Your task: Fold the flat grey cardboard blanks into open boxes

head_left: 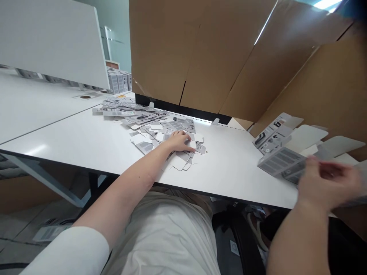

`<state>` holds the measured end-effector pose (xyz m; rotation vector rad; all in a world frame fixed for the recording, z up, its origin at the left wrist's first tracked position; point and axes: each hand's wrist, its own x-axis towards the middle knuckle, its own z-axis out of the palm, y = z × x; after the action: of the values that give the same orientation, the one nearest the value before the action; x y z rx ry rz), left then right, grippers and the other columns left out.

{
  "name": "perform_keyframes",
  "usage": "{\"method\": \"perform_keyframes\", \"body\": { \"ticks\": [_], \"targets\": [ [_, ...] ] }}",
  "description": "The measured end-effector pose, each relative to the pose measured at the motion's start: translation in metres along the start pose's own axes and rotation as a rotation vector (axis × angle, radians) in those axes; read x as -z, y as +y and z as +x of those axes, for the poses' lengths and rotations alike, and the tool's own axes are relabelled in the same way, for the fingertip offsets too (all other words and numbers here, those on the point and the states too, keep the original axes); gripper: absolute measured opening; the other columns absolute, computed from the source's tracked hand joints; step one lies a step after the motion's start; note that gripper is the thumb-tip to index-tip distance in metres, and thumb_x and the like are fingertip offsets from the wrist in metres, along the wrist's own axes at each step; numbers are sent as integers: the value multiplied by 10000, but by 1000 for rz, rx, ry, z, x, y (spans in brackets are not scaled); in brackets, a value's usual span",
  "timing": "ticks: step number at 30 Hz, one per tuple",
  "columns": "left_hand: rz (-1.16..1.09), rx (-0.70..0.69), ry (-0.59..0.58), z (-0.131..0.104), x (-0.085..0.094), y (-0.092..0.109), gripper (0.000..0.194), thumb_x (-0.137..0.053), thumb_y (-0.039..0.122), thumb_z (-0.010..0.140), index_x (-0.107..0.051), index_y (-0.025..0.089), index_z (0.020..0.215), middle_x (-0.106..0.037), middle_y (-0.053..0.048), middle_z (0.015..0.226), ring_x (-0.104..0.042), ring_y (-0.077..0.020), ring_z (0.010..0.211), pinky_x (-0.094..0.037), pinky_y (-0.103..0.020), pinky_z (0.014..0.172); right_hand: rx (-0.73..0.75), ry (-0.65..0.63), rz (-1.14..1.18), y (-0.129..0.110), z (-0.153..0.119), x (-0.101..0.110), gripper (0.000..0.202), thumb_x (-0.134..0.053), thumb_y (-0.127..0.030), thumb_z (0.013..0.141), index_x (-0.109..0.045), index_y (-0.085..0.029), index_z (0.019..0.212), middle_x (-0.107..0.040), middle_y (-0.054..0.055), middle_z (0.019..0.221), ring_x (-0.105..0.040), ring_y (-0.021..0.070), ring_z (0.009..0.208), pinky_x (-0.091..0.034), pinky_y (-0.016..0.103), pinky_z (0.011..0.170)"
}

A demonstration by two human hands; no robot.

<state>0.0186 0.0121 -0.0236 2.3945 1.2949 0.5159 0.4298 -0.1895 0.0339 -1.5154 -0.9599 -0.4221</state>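
On the white table, my left hand (181, 141) lies over a loose pile of flattened printed cartons (143, 144). Its thumb and fingers are bent round the edge of one flat carton (181, 160) on the near side of the pile. At the right, my right hand (329, 181) is blurred by motion beside several opened-out small boxes. Its thumb and fingers stand apart, and I see nothing between them. Closest to it is a grey-and-white box (282, 160) standing with its flaps up. Another printed box (272, 133) stands just behind that one.
Brown cardboard panels (195, 53) wall off the back and right of the table (226, 156). More flattened cartons (123, 107) are fanned out at the back left. Beyond a white divider (51, 42), rows of made-up boxes (119, 82) stand on the adjoining table.
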Motion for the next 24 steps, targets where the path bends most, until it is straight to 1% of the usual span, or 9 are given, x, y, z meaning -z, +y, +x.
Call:
{"method": "perform_keyframes", "body": {
  "ticks": [2, 5, 7, 10, 12, 14, 17, 20, 24],
  "targets": [
    [-10, -4, 1, -2, 2, 1, 870, -861, 894, 826, -788, 300, 1458, -613, -188, 1702, -487, -507, 1646, -363, -625, 1401, 37, -39, 138, -35, 1, -26, 714, -888, -1011, 719, -700, -353, 924, -783, 226, 999, -767, 423, 874, -623, 705, 781],
    [-7, -3, -13, -3, 4, 3, 842, -858, 867, 854, -782, 291, 1464, -596, -192, 1720, -481, -503, 1655, -369, -619, 1399, 69, -516, 219, -85, -7, -71, 618, -939, -854, 811, -815, -291, 1034, -803, 125, 977, -706, 279, 697, -618, 502, 614],
    [10, -9, -28, -3, 4, 4, 833, -838, 865, 877, -775, 287, 1474, -593, -190, 1727, -477, -495, 1663, -363, -614, 1405, 170, -684, 275, -109, -21, -109, 559, -920, -798, 883, -834, -272, 1051, -821, 104, 1003, -719, 256, 728, -641, 465, 664],
    [31, -39, -16, -1, 2, 2, 788, -806, 866, 906, -784, 291, 1445, -639, -173, 1665, -512, -482, 1638, -365, -608, 1408, 243, -905, 360, -122, -54, -173, 512, -853, -752, 983, -857, -254, 1103, -851, 127, 1102, -779, 307, 899, -696, 505, 806],
    [37, -67, 7, 1, 0, -1, 722, -790, 838, 927, -800, 282, 1388, -675, -167, 1593, -578, -472, 1571, -401, -605, 1387, 243, -976, 311, -115, -80, -210, 544, -843, -705, 1013, -850, -261, 1328, -847, 160, 1349, -798, 377, 1208, -689, 572, 1035],
    [34, -96, 19, 4, -2, -5, 640, -777, 770, 952, -808, 262, 1341, -702, -175, 1537, -646, -459, 1481, -453, -603, 1350, 224, -1010, 187, -99, -102, -237, 635, -805, -685, 1054, -789, -268, 1533, -724, 187, 1656, -639, 421, 1579, -551, 615, 1303],
    [-26, -164, -10, 9, -2, -8, 558, -735, 649, 991, -804, 241, 1365, -731, -185, 1513, -707, -430, 1402, -525, -565, 1293, 157, -1117, 27, -72, -117, -250, 717, -737, -745, 1100, -748, -271, 1637, -582, 196, 1835, -384, 462, 1800, -308, 667, 1472],
    [-68, -141, -2, 9, 4, -6, 664, -693, 651, 1022, -739, 248, 1548, -715, -182, 1617, -690, -417, 1488, -506, -551, 1332, 147, -1173, 3, -57, -114, -245, 883, -666, -849, 1106, -659, -248, 1753, -436, 195, 1942, -258, 453, 1862, -231, 653, 1502],
    [115, 161, 109, 1, 19, -2, 1150, -839, 918, 845, -572, 301, 1778, -489, -194, 1911, -280, -559, 1823, -109, -788, 1476, 110, -1184, -41, -59, -106, -236, 1137, -780, -907, 1005, -516, -207, 1861, -338, 216, 1983, -226, 438, 1875, -255, 604, 1507]
  ]
}}
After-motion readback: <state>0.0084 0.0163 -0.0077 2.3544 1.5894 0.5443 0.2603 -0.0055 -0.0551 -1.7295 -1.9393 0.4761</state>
